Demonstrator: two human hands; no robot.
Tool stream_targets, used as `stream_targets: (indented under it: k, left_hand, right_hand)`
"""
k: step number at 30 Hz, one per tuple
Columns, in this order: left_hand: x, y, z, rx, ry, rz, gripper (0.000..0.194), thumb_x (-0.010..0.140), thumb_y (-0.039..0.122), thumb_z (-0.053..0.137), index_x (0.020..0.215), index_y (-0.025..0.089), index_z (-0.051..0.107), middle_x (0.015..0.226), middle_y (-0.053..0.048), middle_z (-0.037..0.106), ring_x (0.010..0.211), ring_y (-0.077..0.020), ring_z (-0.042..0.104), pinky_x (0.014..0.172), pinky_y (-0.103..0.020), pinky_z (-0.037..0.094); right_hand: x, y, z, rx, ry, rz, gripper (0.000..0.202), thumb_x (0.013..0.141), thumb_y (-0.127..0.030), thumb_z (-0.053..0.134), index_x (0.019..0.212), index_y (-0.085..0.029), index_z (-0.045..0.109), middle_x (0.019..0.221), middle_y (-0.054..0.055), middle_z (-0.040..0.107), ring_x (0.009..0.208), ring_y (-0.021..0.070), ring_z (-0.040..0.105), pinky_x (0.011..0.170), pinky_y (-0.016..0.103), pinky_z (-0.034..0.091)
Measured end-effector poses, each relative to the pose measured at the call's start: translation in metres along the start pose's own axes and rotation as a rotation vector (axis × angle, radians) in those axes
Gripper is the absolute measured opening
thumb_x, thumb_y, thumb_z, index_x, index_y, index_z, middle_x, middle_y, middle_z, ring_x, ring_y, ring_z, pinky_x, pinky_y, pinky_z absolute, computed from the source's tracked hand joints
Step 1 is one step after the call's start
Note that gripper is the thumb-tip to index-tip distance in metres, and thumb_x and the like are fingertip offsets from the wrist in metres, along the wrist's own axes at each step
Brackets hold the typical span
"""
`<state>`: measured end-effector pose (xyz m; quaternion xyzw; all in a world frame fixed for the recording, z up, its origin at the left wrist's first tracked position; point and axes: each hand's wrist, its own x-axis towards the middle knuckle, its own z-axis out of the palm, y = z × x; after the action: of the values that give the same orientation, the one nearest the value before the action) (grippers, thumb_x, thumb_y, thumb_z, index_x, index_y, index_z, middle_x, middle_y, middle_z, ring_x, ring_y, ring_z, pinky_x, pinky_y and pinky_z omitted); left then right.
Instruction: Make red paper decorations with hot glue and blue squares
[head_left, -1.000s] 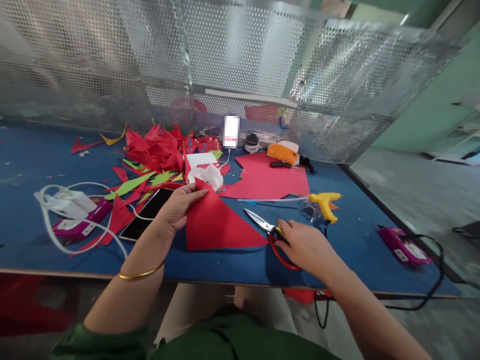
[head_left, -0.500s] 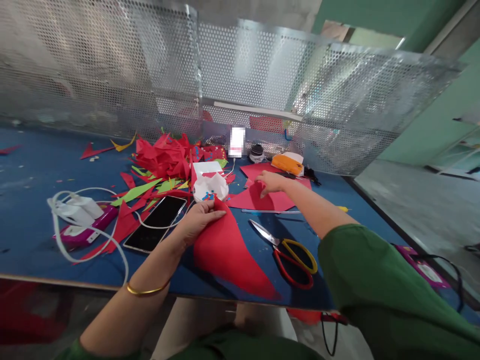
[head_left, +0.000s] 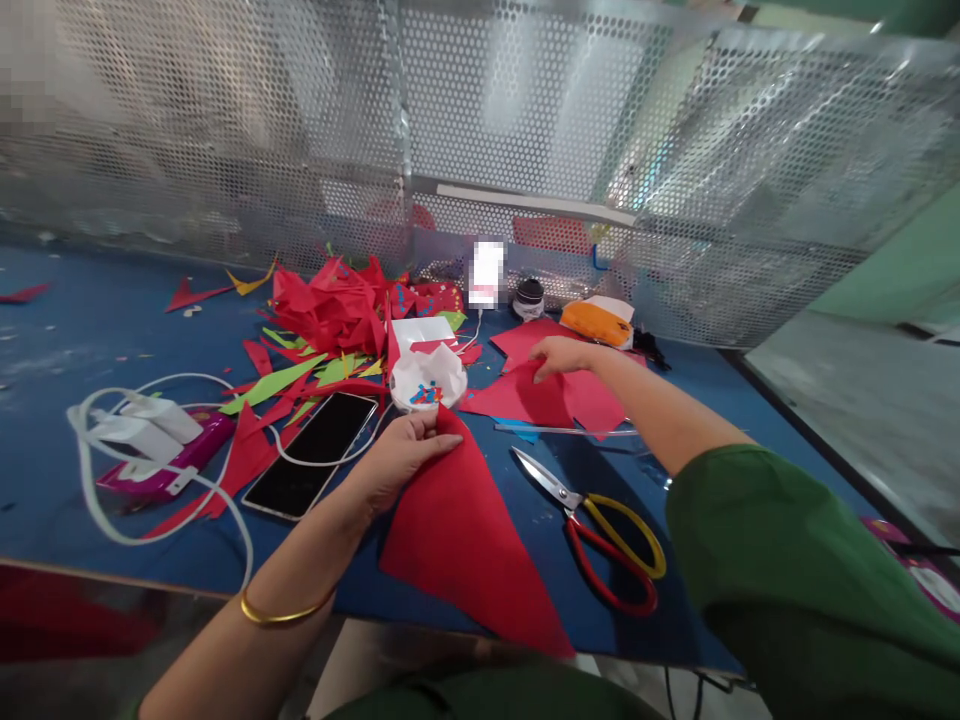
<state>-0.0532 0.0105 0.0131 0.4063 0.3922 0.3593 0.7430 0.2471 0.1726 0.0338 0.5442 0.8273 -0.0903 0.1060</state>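
Observation:
My left hand (head_left: pixel 409 450) pinches the narrow tip of a red triangular sheet (head_left: pixel 465 530), which hangs over the table's front edge. Further back on the right, my right hand (head_left: pixel 561 358) has its fingers bent down onto another red sheet (head_left: pixel 506 397), pinching at its surface. More red sheets (head_left: pixel 596 395) lie beneath and beside that hand. Scissors with one yellow and one red handle (head_left: pixel 592 520) rest partly open on the blue table, between the red triangle and my right sleeve. Just beyond my left hand sits a white-lined bowl (head_left: pixel 427 380) with small blue and red bits.
A heap of red scraps (head_left: pixel 326 310) and green strips (head_left: pixel 277 382) spreads on the left. Nearby lie a phone (head_left: pixel 311 455) and white chargers with a looped cable (head_left: pixel 150 430). An orange packet (head_left: pixel 596 322) stands at the back, before a perforated metal screen (head_left: pixel 517 120).
The view has shifted slightly, so most things sit a little differently in the picture. A blue piece now shows beneath the red sheet by my right hand. My left hand keeps its pinch.

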Motion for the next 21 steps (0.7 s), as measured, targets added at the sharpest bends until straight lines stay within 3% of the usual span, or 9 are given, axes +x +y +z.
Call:
stream_targets:
  k: [3,6,9,11,14,16,18,19,21]
  left_hand:
    - [0.000,0.001,0.000,0.007,0.004,-0.007,0.023,0.066,0.026,0.086,0.082,0.016,0.073,0.073,-0.002,0.074,0.065,-0.0137,0.067,0.063,-0.022,0.052]
    - [0.001,0.001,0.002,0.008,0.017,-0.016,0.025,0.063,0.027,0.088,0.079,0.015,0.072,0.073,-0.003,0.074,0.064,-0.0137,0.066,0.062,-0.021,0.051]
    - [0.003,0.002,0.003,0.000,0.021,-0.024,0.026,0.061,0.027,0.088,0.078,0.015,0.072,0.073,-0.004,0.074,0.064,-0.0138,0.066,0.062,-0.022,0.051]
    - [0.003,0.001,0.003,-0.002,0.023,-0.024,0.025,0.062,0.026,0.088,0.078,0.016,0.073,0.072,-0.004,0.074,0.063,-0.0138,0.066,0.062,-0.022,0.051]
    - [0.003,0.001,0.002,0.019,0.041,-0.020,0.022,0.063,0.025,0.086,0.078,0.016,0.073,0.072,-0.004,0.074,0.064,-0.0141,0.067,0.063,-0.023,0.052]
    - [0.003,0.001,0.001,0.032,0.052,-0.014,0.021,0.063,0.025,0.086,0.078,0.016,0.073,0.072,-0.004,0.074,0.064,-0.0144,0.067,0.063,-0.023,0.052]
    - [0.003,0.001,0.001,0.032,0.061,0.000,0.022,0.062,0.024,0.086,0.079,0.016,0.073,0.072,-0.004,0.074,0.064,-0.0147,0.067,0.064,-0.023,0.053]
    - [0.003,0.001,0.001,0.031,0.061,0.007,0.023,0.062,0.023,0.086,0.080,0.016,0.073,0.072,-0.004,0.075,0.064,-0.0148,0.068,0.064,-0.023,0.053]
    - [0.003,0.001,0.001,0.029,0.055,0.024,0.024,0.062,0.023,0.086,0.081,0.016,0.073,0.073,-0.004,0.075,0.065,-0.0148,0.068,0.064,-0.023,0.054]
  right_hand:
    - [-0.007,0.020,-0.014,0.057,0.065,0.080,0.034,0.081,-0.046,0.067,0.096,-0.018,0.074,0.087,0.001,0.071,0.078,0.0152,0.058,0.070,0.024,0.041]
    - [-0.014,0.042,-0.024,0.070,0.172,0.253,0.036,0.086,-0.046,0.060,0.098,-0.014,0.073,0.084,0.003,0.071,0.074,0.0153,0.059,0.067,0.025,0.042]
    - [-0.018,0.054,-0.025,0.031,0.306,0.453,0.037,0.085,-0.042,0.062,0.101,-0.011,0.072,0.087,0.009,0.071,0.080,0.0200,0.062,0.071,0.029,0.043]
    - [-0.022,0.053,-0.023,-0.017,0.421,0.566,0.046,0.083,-0.043,0.064,0.111,-0.006,0.069,0.103,0.018,0.070,0.095,0.0277,0.063,0.080,0.035,0.044]
    - [-0.034,0.039,-0.024,-0.087,0.586,0.653,0.057,0.086,-0.039,0.060,0.125,0.003,0.058,0.127,0.033,0.057,0.118,0.0395,0.053,0.094,0.047,0.039]
    - [-0.051,0.023,-0.029,-0.123,0.631,0.617,0.052,0.089,-0.036,0.055,0.127,0.000,0.058,0.130,0.032,0.055,0.122,0.0410,0.050,0.098,0.050,0.037]
    - [-0.074,0.001,-0.033,-0.168,0.576,0.514,0.046,0.091,-0.035,0.053,0.125,-0.006,0.062,0.126,0.027,0.060,0.119,0.0402,0.053,0.096,0.050,0.039]
    - [-0.087,-0.012,-0.032,-0.192,0.472,0.471,0.045,0.092,-0.037,0.052,0.123,-0.007,0.064,0.125,0.026,0.062,0.117,0.0397,0.054,0.095,0.049,0.040]
    - [-0.117,-0.040,-0.025,-0.182,0.338,0.411,0.034,0.092,-0.039,0.054,0.105,-0.014,0.073,0.106,0.018,0.071,0.103,0.0336,0.063,0.087,0.042,0.044]
